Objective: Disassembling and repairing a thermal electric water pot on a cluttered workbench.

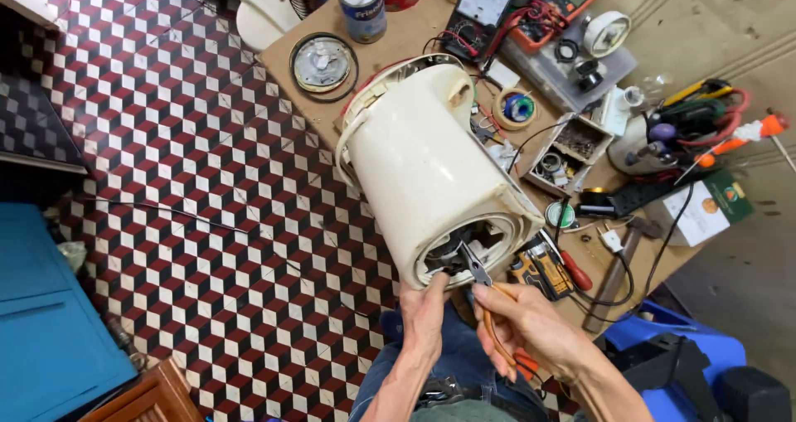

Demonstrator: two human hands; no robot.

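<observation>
At the near edge of the tabletop (414, 36), seen from the head camera, a cream plastic appliance body (431, 169) lies on its side with its opened base turned toward the person. The left hand (424, 310) rests its fingertips on the rim of that base, steadying it without closing around anything. The right hand (531, 322) is clenched round the orange handles of a pair of pliers (481, 277), whose nose reaches into the dark cavity among the wiring. Whether the nose grips anything inside cannot be made out.

By the look of it, the shell is bulky, stiff and smooth enough to roll or slip, so the rim and the curved side seem the sound places to hold; the inner wires look delicate.

Behind it lie a round metal plate (322, 63), a tin can (362, 7), two multimeters (514, 7), a reel of tape (516, 109), a small parts box (568, 152) and a red-handled screwdriver (574, 270). A patterned tile floor (191, 181) lies to the left.
</observation>
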